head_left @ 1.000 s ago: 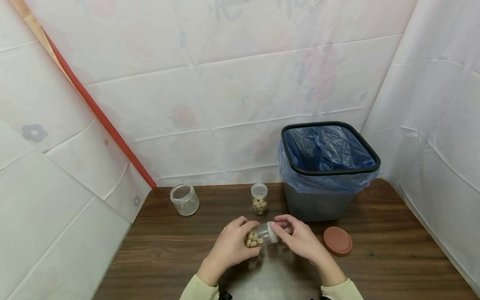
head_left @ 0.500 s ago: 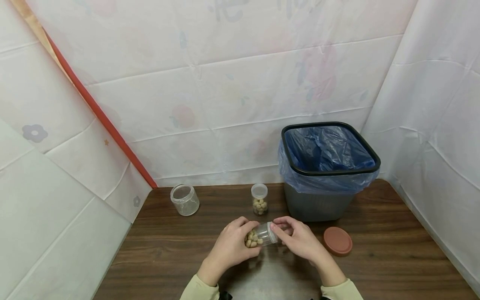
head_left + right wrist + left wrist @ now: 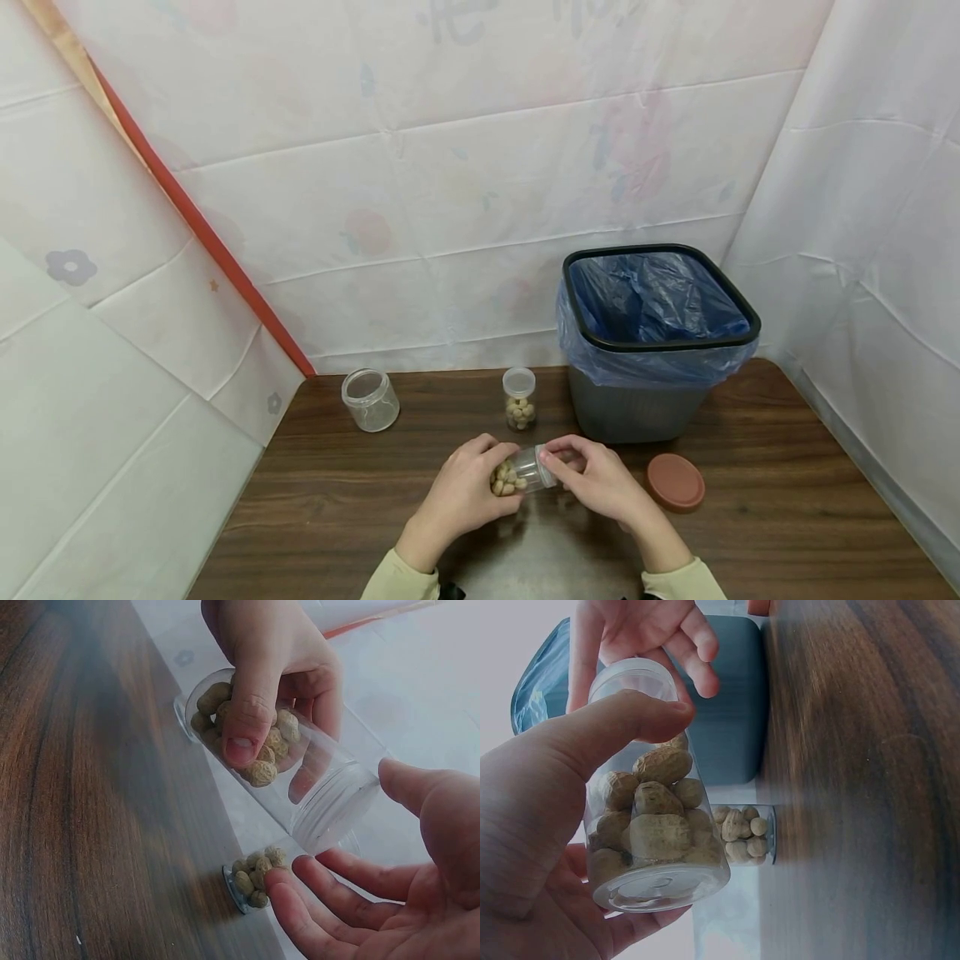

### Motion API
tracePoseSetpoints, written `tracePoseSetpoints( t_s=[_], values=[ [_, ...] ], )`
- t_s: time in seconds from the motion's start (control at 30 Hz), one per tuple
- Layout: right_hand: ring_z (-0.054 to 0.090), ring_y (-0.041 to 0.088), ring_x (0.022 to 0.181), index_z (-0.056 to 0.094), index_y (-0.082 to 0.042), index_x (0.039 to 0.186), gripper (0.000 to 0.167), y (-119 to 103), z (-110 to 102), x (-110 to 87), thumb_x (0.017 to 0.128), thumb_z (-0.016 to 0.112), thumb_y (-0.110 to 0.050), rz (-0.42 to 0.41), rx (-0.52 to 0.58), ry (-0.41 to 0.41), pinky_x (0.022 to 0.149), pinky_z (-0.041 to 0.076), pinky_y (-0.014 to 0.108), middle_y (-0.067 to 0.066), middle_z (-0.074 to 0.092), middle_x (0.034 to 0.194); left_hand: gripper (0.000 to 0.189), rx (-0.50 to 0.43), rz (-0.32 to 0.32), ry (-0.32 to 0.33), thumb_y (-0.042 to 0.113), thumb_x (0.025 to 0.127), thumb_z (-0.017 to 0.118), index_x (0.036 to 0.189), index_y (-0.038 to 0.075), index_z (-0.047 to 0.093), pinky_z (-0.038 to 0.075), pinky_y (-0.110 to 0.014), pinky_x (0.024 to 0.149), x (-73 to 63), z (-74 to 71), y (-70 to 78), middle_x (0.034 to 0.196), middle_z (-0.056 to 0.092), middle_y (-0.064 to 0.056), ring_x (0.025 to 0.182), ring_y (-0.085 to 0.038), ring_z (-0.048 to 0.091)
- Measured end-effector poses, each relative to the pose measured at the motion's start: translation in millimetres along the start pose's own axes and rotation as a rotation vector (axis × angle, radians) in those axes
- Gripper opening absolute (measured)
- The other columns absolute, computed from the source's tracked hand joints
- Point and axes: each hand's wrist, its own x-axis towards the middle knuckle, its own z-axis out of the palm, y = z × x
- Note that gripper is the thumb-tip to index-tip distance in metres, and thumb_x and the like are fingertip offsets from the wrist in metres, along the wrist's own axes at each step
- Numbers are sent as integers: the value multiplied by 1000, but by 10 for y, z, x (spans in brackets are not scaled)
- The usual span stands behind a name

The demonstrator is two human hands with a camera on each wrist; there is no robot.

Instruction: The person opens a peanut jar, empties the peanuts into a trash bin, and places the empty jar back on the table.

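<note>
My left hand [image 3: 468, 483] grips a clear jar of peanuts [image 3: 660, 832] round its body, thumb on the near side. The jar is held tilted above the table, its capped end toward the right. At that end, my right hand [image 3: 603, 482] pinches the translucent lid [image 3: 634, 675] between thumb and fingers. The lid sits on the jar's mouth. Beyond the hands stands a second small capped jar [image 3: 519, 400] with peanuts in its lower part; the right wrist view also shows its peanuts [image 3: 255, 877].
An open, empty clear jar [image 3: 371, 402] stands at the back left of the wooden table [image 3: 330, 500]. A grey bin [image 3: 637, 408] with a blue liner is at the back right. In front of it lies a reddish-brown round lid [image 3: 676, 482].
My right thumb and fingers have shifted slightly on the lid. The left hand and jar stay almost in place.
</note>
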Motion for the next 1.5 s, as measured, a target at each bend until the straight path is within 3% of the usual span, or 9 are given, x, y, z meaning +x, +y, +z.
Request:
tracePoseSetpoints(
  t_s=[1.1,1.5],
  values=[
    [73,17,99,73,-8,131,44,3,-23,-21,104,76,-42,-20,7,-29,77,61,36,5,77,117,56,-14,2,-16,30,77,99,127,16,78,55,-31,74,3,-2,-2,105,68,3,86,-9,60],
    [74,19,103,70,-8,138,44,12,-60,-20,104,76,-35,-110,18,-67,80,61,31,9,73,126,55,-25,-5,-15,29,77,98,126,16,78,55,-31,75,2,-11,3,105,68,3,87,-8,60]
  ],
)
